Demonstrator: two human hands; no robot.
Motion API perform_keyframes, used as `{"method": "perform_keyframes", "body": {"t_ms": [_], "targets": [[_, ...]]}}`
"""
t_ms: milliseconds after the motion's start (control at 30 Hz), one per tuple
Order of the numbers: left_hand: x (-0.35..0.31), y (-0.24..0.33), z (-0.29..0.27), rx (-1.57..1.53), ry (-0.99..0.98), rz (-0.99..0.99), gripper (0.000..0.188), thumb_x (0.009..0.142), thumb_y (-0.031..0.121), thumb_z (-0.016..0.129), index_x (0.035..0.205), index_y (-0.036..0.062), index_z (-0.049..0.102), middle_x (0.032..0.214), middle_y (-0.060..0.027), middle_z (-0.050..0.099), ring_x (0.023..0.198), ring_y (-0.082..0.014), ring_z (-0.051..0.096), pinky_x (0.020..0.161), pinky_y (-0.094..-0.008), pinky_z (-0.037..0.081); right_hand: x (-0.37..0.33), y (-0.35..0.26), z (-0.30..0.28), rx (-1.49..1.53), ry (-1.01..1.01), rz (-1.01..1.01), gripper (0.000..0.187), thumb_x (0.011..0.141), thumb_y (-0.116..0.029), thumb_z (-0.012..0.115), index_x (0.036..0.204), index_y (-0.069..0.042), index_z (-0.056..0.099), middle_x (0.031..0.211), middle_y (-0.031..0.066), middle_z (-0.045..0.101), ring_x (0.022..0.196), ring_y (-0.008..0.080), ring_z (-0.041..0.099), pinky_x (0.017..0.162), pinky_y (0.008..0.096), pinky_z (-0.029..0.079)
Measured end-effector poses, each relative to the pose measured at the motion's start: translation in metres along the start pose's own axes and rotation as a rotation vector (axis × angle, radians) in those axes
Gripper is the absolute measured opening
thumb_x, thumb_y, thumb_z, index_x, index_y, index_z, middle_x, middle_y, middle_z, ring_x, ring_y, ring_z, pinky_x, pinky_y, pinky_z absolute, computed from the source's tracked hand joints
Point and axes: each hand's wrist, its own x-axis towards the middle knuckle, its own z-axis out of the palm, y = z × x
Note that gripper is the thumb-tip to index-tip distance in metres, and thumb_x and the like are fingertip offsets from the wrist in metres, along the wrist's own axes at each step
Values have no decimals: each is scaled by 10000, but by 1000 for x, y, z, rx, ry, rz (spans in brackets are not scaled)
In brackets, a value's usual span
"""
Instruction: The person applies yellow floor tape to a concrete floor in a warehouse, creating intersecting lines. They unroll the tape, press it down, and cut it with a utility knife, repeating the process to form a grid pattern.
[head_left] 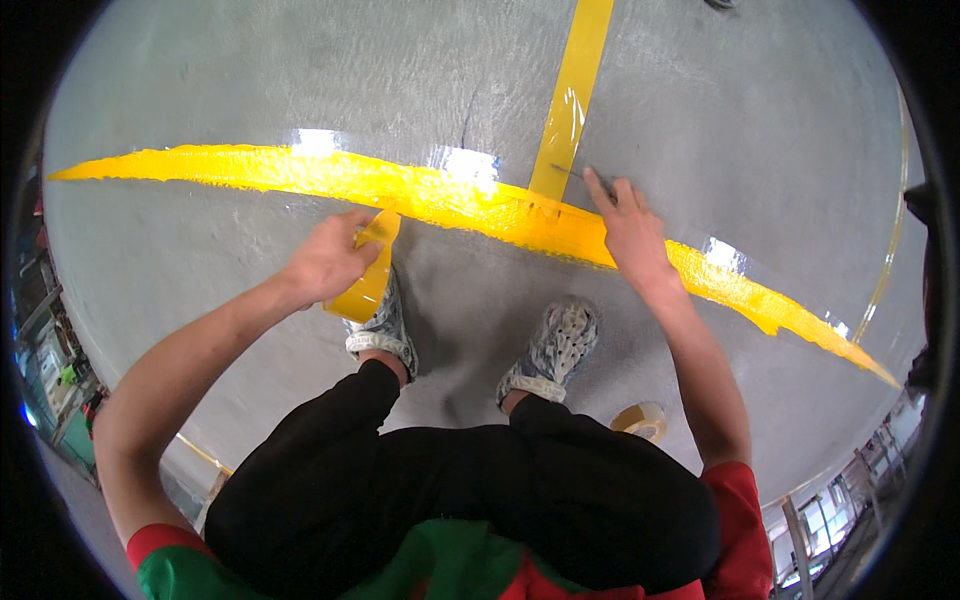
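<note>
Now | left hand (325, 262): yellow tape strip (368, 280) | right hand (628, 232): thin blade (578, 175)

Bright daylight makes white glare patches on the wet yellow painted line (440, 195) and the grey floor (250, 90) (a soft shadow lies under the person), while fisheye distortion bends the dark rim.

Factory or warehouse: grey concrete floor (250, 80) w/ yellow painted line (300, 172), yellow tape strip (572, 90), railings (830, 510) at edge.
</note>
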Motion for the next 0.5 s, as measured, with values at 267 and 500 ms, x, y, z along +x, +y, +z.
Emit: {"method": "perform_keyframes", "body": {"t_ms": [267, 500], "targets": [[10, 3, 19, -128, 36, 84, 424, 961, 206, 603, 1297, -38, 514, 953, -175, 693, 859, -190, 670, 749, -338, 529, -20, -17, -9, 38, -119, -63, 674, 813, -26, 579, 1465, -106, 429, 1052, 122, 512, 937, 288, 607, 765, 409, 573], [9, 32, -10, -355, 85, 86, 485, 977, 244, 583, 1348, -50, 478, 971, -189, 705, 876, -195, 685, 783, -326, 532, -27, -27, 9, -2, -188, -45, 669, 811, -29, 586, 1459, -115, 441, 1069, 154, 522, 960, 323, 606, 789, 427, 556]]}}
